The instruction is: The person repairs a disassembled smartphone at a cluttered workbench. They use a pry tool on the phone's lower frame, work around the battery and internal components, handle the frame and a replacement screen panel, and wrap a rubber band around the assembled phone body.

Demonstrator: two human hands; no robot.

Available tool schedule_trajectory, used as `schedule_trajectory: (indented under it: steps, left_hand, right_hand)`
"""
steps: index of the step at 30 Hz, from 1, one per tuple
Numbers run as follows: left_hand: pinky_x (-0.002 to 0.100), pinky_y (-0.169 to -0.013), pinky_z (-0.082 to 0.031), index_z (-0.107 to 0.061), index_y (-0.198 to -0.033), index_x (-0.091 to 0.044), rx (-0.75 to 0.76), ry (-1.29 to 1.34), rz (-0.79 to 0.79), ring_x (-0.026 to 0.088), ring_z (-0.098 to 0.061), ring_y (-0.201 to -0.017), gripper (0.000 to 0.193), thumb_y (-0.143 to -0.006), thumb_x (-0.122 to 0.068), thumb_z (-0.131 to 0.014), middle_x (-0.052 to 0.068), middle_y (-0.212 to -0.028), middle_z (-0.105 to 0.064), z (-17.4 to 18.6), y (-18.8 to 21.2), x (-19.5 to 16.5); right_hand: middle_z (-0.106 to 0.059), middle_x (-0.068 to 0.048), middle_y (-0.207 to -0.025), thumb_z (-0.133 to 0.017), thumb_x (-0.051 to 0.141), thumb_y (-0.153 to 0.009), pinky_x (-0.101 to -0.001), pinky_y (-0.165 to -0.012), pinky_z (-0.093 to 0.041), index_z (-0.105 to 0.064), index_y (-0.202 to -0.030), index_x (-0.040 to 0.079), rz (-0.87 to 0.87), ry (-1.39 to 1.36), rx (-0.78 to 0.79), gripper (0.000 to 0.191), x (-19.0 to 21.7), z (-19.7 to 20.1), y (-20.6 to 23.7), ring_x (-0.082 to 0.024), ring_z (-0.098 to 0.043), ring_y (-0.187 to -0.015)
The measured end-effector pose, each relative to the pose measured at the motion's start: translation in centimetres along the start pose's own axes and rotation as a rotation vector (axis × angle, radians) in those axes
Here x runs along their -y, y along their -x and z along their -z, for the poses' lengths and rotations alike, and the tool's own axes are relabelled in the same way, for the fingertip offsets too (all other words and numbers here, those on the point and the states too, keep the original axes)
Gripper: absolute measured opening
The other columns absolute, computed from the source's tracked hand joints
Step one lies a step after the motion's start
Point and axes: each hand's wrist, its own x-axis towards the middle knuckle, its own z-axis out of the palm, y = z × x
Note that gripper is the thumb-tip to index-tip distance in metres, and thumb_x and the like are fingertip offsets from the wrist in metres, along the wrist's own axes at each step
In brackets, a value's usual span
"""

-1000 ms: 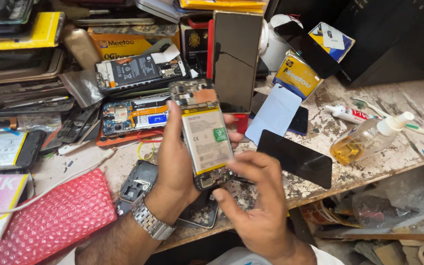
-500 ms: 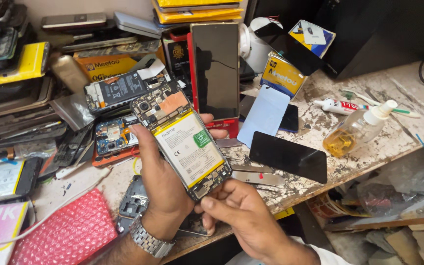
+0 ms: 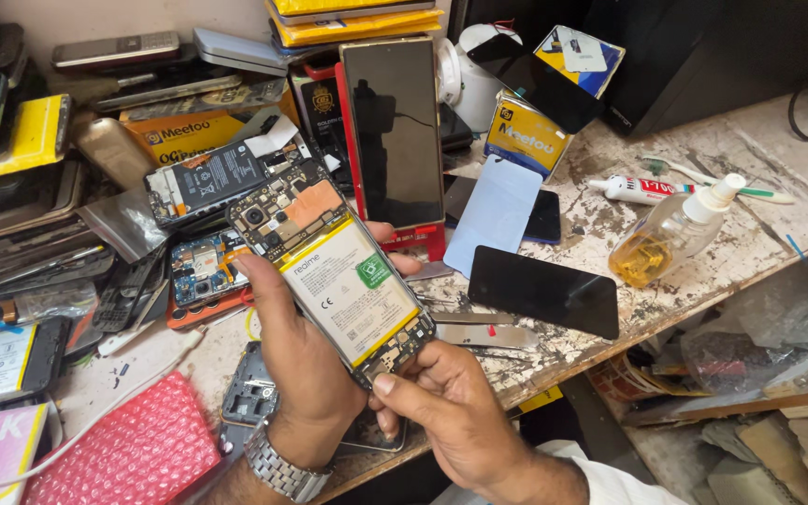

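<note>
Both hands (image 3: 376,393) cradling opened phone (image 3: 334,271)

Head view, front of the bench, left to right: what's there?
Pink bubble wrap → left hand → opened phone held in it → right hand at its lower end → black glass panel → clear pump bottle.
</note>
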Motion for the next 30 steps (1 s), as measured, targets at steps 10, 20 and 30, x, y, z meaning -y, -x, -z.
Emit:
schedule_trajectory:
  steps: [10, 20, 30]
  left_hand:
    - [0.033, -0.074, -0.058, -0.06, -0.134, 0.006, -0.002, -0.048, -0.034, 0.025, -0.07, -0.087, 0.102, -0.098, -0.078, -0.014, 0.023, -0.105, -0.072, 0.5, 0.22, 0.09]
    - [0.039, -0.076, -0.06, -0.055, -0.136, 0.002, -0.089, -0.05, -0.107, 0.029, -0.07, -0.101, 0.092, -0.098, -0.072, -0.015, 0.019, -0.123, -0.068, 0.24, 0.46, 0.29]
    - [0.035, -0.074, -0.06, -0.057, -0.136, 0.006, 0.004, -0.048, -0.05, 0.027, -0.071, -0.09, 0.101, -0.098, -0.077, -0.013, 0.024, -0.106, -0.071, 0.41, 0.65, 0.03]
  right_hand:
    - [-0.072, -0.01, -0.088, -0.067, 0.008, -0.095, -0.0291, -0.07, -0.057, -0.068, -0.104, -0.004, -0.065, 0.034, 0.058, 0.015, 0.85, 0.13, -0.15, -0.014, -0.068, -0.074]
    - [-0.069, -0.006, -0.082, -0.069, 0.008, -0.097, -0.0265, -0.062, -0.053, -0.071, -0.103, -0.003, -0.024, 0.067, 0.076, 0.013, 0.04, 0.26, -0.96, -0.01, -0.064, -0.067]
    - [-0.069, -0.005, -0.082, -0.065, 0.011, -0.097, -0.0283, -0.061, -0.055, -0.07, -0.103, -0.003, -0.087, 0.055, 0.042, 0.016, 0.94, 0.07, -0.72, -0.011, -0.065, -0.067]
